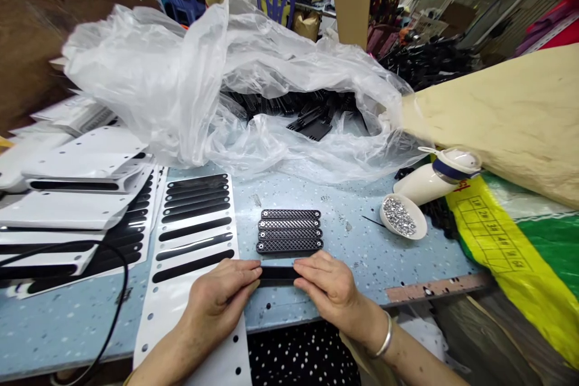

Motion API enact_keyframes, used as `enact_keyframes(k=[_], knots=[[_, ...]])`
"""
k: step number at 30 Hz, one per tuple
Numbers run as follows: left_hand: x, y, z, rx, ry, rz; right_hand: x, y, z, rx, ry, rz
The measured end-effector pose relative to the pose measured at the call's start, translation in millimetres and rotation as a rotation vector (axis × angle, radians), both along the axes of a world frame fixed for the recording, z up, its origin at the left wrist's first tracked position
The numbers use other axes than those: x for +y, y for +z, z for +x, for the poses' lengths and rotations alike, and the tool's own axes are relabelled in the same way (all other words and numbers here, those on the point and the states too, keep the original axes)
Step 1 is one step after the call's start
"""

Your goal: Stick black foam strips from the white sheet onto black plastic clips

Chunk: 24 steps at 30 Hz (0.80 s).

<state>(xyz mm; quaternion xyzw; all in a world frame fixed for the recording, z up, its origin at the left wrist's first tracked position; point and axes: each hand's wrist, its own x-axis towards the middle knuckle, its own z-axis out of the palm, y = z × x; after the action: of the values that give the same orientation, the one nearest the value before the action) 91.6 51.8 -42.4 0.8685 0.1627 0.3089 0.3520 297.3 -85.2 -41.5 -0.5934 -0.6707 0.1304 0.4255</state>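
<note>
Near the table's front edge, a black strip-shaped piece [277, 274] lies level between my two hands. My left hand [221, 292] pinches its left end and my right hand [328, 280] pinches its right end, so both ends are hidden under fingers. Just beyond it, several black textured bars [289, 231] with a small metal dot at each end sit side by side in a row. Left of them is a white backing sheet [178, 301] bearing black rounded strips [194, 235]; my left forearm crosses over its lower part.
A clear plastic bag [181, 90] of black parts [312, 120] spreads across the back. On the right are a white bowl [420, 226] of small metal pieces and a white bottle [420, 181]. More strip sheets [85, 211] pile up at left, with a black cable [122, 289] over them.
</note>
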Motion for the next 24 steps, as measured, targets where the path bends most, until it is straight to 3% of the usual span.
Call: enact_keyframes(k=[6,9,14,19,24], knots=[[0.7,3.1,1.1,-0.007,0.019,0.022,-10.0,-5.1,3.7,-0.185,-0.020,0.035],[2.0,3.5,1.3,0.008,0.015,0.040,-25.9,-4.7,13.1,-0.179,-0.150,0.010],[3.4,3.7,0.0,0.070,0.030,0.094,-46.3,-1.8,26.9,0.028,-0.385,-0.079],[-3.2,10.4,2.5,0.049,0.088,0.249,-37.9,1.9,25.8,0.214,-0.349,-0.119],[-18.3,11.9,23.7,0.015,0.009,0.340,-22.6,-0.9,22.7,0.270,-0.287,-0.130]])
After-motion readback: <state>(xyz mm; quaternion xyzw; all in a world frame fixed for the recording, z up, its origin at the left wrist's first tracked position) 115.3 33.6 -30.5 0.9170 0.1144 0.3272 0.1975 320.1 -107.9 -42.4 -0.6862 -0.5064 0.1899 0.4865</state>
